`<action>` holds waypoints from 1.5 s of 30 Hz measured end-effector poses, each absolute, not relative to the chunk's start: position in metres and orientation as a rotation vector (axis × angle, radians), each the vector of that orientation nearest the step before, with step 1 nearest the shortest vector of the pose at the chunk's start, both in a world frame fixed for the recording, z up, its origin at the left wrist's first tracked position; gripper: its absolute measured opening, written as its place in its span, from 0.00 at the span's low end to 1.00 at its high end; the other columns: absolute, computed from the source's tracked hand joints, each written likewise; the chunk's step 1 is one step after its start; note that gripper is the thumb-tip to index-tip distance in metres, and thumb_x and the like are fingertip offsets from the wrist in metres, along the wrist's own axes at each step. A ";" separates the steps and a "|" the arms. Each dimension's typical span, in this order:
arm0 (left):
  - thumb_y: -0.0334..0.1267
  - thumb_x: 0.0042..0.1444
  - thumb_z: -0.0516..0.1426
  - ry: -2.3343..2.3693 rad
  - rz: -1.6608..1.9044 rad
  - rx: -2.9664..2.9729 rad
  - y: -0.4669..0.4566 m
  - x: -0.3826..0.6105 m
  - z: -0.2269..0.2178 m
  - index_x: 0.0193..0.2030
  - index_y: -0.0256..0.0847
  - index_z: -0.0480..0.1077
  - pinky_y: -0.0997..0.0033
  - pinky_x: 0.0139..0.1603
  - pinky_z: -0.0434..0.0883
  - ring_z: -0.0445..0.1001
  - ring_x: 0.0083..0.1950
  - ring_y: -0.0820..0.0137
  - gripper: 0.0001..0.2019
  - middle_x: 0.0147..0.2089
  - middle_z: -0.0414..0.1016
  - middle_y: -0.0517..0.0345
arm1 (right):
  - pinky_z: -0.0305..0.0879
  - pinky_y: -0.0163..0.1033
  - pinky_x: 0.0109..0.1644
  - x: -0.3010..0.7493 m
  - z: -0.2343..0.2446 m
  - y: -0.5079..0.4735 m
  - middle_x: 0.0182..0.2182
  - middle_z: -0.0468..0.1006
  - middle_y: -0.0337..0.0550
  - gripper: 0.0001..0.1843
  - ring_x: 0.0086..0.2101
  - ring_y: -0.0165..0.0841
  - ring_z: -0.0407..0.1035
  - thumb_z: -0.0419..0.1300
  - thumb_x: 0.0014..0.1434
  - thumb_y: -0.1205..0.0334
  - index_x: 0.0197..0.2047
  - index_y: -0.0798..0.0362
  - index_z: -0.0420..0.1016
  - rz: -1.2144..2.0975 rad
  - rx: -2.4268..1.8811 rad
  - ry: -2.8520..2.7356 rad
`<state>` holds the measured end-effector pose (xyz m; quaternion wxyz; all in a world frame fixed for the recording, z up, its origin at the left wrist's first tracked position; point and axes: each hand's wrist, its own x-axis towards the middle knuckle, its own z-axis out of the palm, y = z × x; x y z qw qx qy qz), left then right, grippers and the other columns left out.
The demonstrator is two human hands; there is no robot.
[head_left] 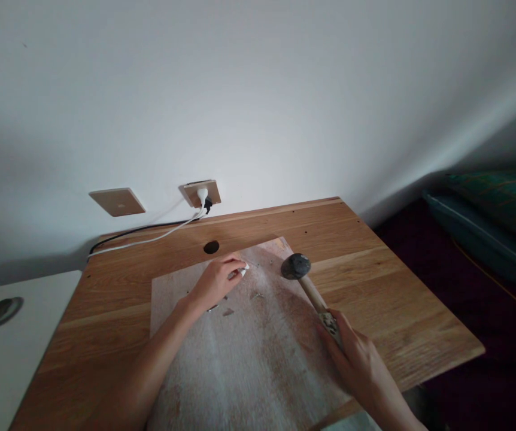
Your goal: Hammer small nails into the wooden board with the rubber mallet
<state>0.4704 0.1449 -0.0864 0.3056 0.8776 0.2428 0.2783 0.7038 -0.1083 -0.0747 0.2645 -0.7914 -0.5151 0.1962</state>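
My right hand (350,344) is wrapped round the handle of a mallet (296,267), whose dark head is over the right edge of a worn, pale board (249,359). Over the board's upper part, my left hand (222,275) pinches a small white piece (244,269) between thumb and fingers; its exact kind is too small to tell. A thin nail-like bit (254,264) lies just right of the left fingertips. Several small fragments (228,312) are scattered on the board, some partly hidden by my left hand.
The board lies on a wooden table (401,317) against a wall. Behind it are a socket (202,193) with plugs, cables (150,240) along the table's back edge, and a cable hole (212,246). A white surface (24,341) stands left; a bed with cushions (486,233) is right.
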 end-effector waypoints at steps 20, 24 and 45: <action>0.25 0.60 0.61 0.652 0.760 2.295 0.143 0.477 -0.096 0.47 0.41 0.79 0.67 0.49 0.75 0.79 0.45 0.67 0.11 0.45 0.81 0.53 | 0.74 0.42 0.33 0.700 -0.067 -0.105 0.30 0.86 0.48 0.17 0.31 0.47 0.83 0.49 0.70 0.46 0.50 0.47 0.69 0.536 -2.123 -1.349; 0.24 0.59 0.60 0.714 0.786 2.253 0.143 0.479 -0.099 0.50 0.41 0.78 0.69 0.46 0.76 0.79 0.42 0.69 0.14 0.44 0.81 0.54 | 0.74 0.41 0.33 0.703 -0.065 -0.105 0.30 0.86 0.46 0.17 0.31 0.46 0.84 0.50 0.70 0.46 0.50 0.47 0.70 0.604 -2.128 -1.334; 0.18 0.50 0.58 0.774 0.789 2.092 0.144 0.478 -0.098 0.58 0.42 0.75 0.70 0.42 0.77 0.80 0.37 0.69 0.28 0.41 0.83 0.58 | 0.77 0.44 0.42 0.664 -0.041 -0.059 0.41 0.87 0.53 0.19 0.42 0.46 0.83 0.49 0.74 0.53 0.60 0.53 0.69 0.525 -1.997 -1.675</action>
